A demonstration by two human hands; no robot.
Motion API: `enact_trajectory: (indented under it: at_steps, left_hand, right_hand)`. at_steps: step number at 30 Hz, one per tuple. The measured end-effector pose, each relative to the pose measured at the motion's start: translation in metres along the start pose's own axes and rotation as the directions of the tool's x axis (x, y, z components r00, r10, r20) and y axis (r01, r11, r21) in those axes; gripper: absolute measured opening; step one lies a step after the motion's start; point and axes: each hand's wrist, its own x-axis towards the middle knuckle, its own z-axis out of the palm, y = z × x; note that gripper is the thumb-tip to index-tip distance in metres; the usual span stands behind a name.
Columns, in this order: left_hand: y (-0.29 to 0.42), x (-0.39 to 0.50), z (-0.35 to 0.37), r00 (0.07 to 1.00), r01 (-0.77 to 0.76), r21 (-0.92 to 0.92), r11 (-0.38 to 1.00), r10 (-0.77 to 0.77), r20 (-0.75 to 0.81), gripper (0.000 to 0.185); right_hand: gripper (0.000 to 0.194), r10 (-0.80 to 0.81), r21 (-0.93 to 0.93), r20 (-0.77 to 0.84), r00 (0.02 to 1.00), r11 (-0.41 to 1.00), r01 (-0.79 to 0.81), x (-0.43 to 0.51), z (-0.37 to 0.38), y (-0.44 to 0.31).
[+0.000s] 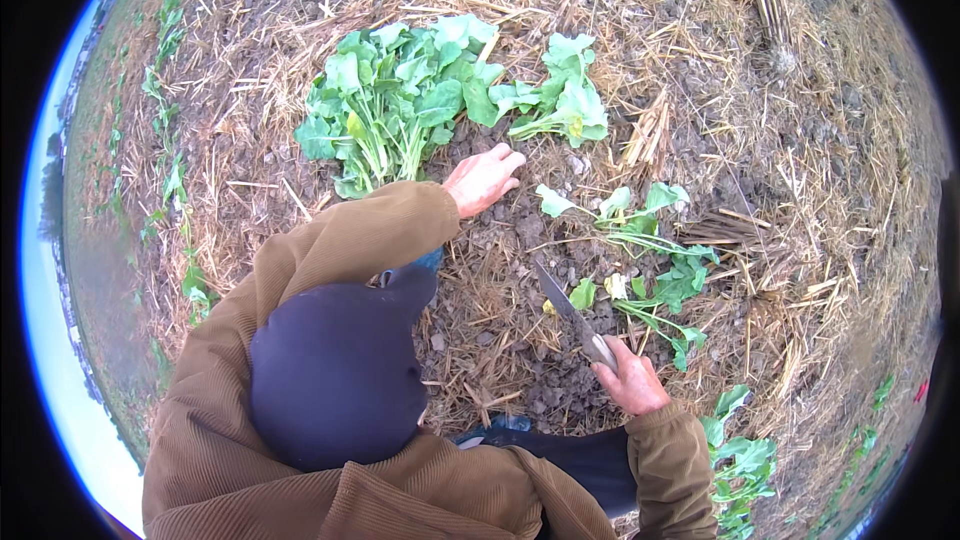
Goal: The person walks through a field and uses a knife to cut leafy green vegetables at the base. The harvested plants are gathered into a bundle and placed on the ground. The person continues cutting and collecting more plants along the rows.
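Note:
My left hand (486, 178) reaches over the soil with bent fingers, just below two heaps of cut leafy greens; nothing shows in it, though the palm is hidden. The larger heap of greens (397, 97) lies up and to its left, the smaller bunch (562, 101) up and to its right. In my right hand (632, 382) is the handle of a knife (568, 300), its blade pointing up and left over the ground. Beside the blade are low leafy plants (660, 292) with some yellowed leaves. Another leafy plant (637, 214) spreads above them.
Straw and clods of soil (487, 360) cover the ground. More green plants (739, 457) stand at the lower right, past my right sleeve. A row of plants (174, 180) runs along the left. My bent knee (337, 375) in dark cloth is close below my left forearm.

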Motion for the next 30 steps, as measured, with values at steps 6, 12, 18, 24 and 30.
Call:
enact_trajectory:
  at_steps: [6, 12, 18, 24, 30]
  left_hand:
    - [-0.005, -0.036, 0.001, 0.995, -0.077, 0.098, 0.992, 0.071, 0.068, 0.023]
    - [-0.012, -0.003, 0.000, 0.981, 0.021, 0.010, 1.000, -0.023, 0.192, 0.018]
    - [-0.015, -0.001, -0.003, 0.972, -0.003, 0.023, 1.000, -0.003, 0.234, 0.030]
    - [-0.012, -0.056, -0.035, 0.975, 0.214, -0.078, 0.974, -0.218, -0.043, 0.017]
    - [-0.052, -0.069, -0.061, 0.784, 0.621, 0.123, 0.774, -0.609, -0.120, 0.046]
  right_hand:
    - [0.030, 0.151, -0.295, 0.007, 0.989, 0.945, -0.142, 0.061, 0.051, 0.039]
    - [0.032, 0.232, -0.317, -0.013, 0.973, 0.922, -0.224, 0.074, 0.066, 0.056]
    - [0.028, 0.245, -0.311, 0.017, 0.969, 0.923, -0.228, 0.080, 0.061, 0.054]
    - [0.031, 0.262, -0.330, -0.030, 0.965, 0.908, -0.256, 0.078, 0.066, 0.059]
    - [0.029, 0.270, -0.346, -0.086, 0.959, 0.895, -0.283, 0.074, 0.073, 0.054]
